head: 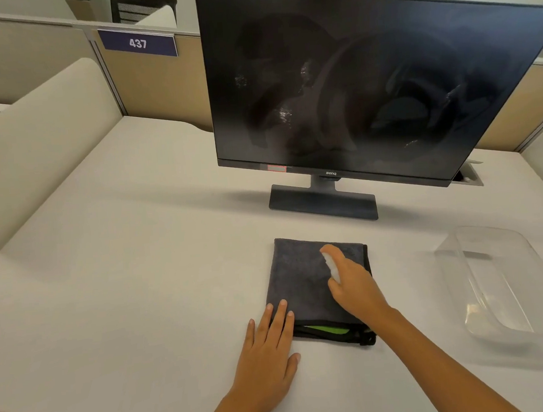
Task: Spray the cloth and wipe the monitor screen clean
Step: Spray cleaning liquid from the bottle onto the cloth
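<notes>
— head view: right hand [356, 285] wrapped round a small white spray bottle [330, 266], nozzle over the grey cloth [305, 284] folded flat on the bench [137, 249]. why's the left hand [268, 346] there?
— flat, fingers straight, prob pinning the cloth edge. monitor [368, 94] just behind, streaky; clear tub [497, 285] to the right, office partitions [156, 81] around.

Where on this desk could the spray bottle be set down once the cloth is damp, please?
The widest bare stretch of desk lies left of the cloth and monitor base. A narrower strip runs between cloth and base. The right is crowded by the clear plastic bin.
</notes>
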Motion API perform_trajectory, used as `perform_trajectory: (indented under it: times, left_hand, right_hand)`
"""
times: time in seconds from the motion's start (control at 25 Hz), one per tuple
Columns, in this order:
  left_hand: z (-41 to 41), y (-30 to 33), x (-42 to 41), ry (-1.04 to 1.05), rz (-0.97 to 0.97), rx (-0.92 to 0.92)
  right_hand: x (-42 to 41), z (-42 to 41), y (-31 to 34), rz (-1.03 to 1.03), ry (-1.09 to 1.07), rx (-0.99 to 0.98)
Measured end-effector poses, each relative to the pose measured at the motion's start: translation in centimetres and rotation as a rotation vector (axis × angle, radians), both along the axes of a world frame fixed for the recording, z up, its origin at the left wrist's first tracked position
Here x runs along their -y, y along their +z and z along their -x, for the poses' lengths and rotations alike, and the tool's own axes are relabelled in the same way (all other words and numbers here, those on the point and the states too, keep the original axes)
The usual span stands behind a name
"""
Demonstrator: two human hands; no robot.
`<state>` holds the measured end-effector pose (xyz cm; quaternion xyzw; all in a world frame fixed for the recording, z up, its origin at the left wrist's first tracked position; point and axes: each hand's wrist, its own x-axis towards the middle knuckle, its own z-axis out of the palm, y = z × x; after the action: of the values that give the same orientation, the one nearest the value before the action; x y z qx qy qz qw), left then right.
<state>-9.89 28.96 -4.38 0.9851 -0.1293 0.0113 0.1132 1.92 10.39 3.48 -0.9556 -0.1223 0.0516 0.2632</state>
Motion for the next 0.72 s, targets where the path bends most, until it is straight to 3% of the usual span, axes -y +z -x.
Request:
perform_trajectory:
  times: [0.44, 0.72]
  left_hand:
    - [0.2, -0.9, 0.3, 0.048, -0.03, -0.006]
    - [0.2, -1.2, 0.2, 0.037, -0.074, 0.041]
  right_hand:
    - [3.9, -2.8, 0.6, -0.098, -0.306, 0.002]
    - [3.9, 1.6, -0.4, -0.029, -0.08, -0.088]
